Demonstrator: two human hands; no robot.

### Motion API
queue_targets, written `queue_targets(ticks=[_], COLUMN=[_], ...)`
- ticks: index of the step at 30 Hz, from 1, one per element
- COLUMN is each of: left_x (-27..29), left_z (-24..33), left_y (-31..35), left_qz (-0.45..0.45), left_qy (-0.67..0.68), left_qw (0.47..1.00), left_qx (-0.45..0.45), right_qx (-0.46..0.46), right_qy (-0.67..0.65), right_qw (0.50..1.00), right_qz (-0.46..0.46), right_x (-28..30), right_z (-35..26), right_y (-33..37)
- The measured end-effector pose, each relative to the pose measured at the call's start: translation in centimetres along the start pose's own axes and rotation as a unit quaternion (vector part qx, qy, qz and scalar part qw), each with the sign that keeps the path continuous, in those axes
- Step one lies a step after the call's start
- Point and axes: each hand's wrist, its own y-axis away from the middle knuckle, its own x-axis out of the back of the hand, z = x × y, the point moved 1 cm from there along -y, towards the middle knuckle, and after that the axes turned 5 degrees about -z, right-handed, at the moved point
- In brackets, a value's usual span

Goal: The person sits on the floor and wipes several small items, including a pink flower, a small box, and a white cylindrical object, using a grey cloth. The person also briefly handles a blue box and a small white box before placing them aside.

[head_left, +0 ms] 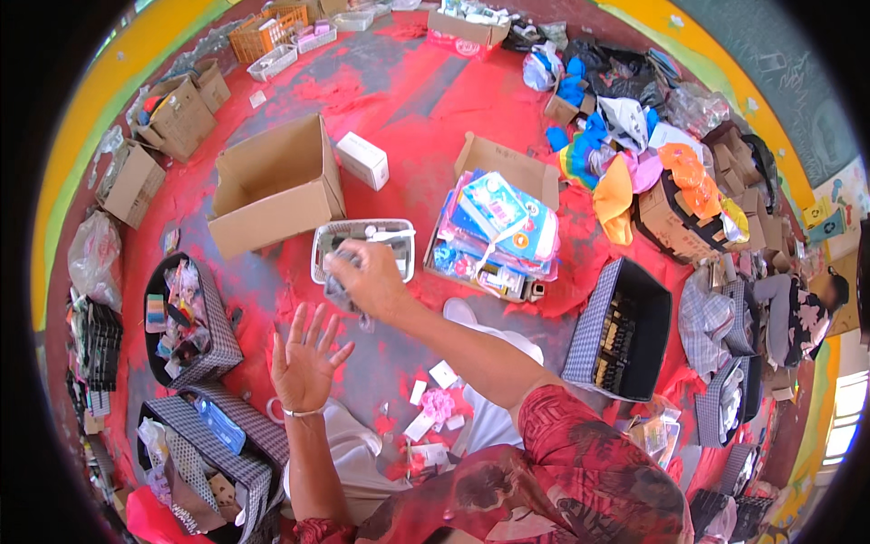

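Observation:
My left hand point(304, 364) is raised with its fingers spread and nothing in it, a pale bracelet around the wrist. My right hand point(376, 283) is closed on a small dark grey item point(337, 279), which is blurred, so I cannot make out its kind. That hand is over the near edge of a white plastic basket point(410, 263), hiding part of it. A white object with a handle point(390, 235) lies in the basket. Between my legs, a pink ruffled flower-like piece point(437, 404) rests among small white cards point(420, 426).
An open cardboard box point(272, 222) and a white box point(363, 161) stand beyond the basket. To its right is a carton of colourful packages point(507, 222). Chequered fabric bins point(217, 335) flank me on both sides; a black-lined one point(648, 335) is at right. A person point(802, 313) sits far right.

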Motion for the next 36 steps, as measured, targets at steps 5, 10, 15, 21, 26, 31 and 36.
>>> queue_targets(ticks=[5,10,15,21,26,31,36], left_x=[0.5,-0.3,0.6,1.7,4.2,5.2,4.2], left_z=[-1.1,-1.7,0.0,0.1,4.7,6.4,6.2], left_y=[-1.4,-1.4,0.1,1.6,3.9,5.5,6.3], left_qz=[-0.016,-0.132,0.175,0.227,0.202,0.079,0.087], left_qy=[0.039,0.066,0.166,-0.014,0.069,0.022,0.091], left_qw=[0.999,0.989,0.966,0.973,0.966,0.988,0.981], left_qx=[0.01,-0.029,-0.094,0.035,-0.147,-0.129,-0.148], right_qx=[0.136,0.336,0.389,0.207,0.006,-0.017,0.054], right_qy=[0.04,0.171,0.277,0.115,-0.006,-0.011,0.166], right_qw=[0.98,0.922,0.876,0.909,0.981,0.991,0.974], right_qz=[-0.142,-0.087,-0.071,-0.344,-0.194,-0.131,-0.146], right_x=[-4.0,-6.2,-6.4,-5.8,-2.5,-1.2,-2.7], right_z=[0.3,0.3,1.5,2.8,3.6,5.5,5.2], right_y=[3.0,5.0,5.1,2.8,0.3,-0.3,1.4])
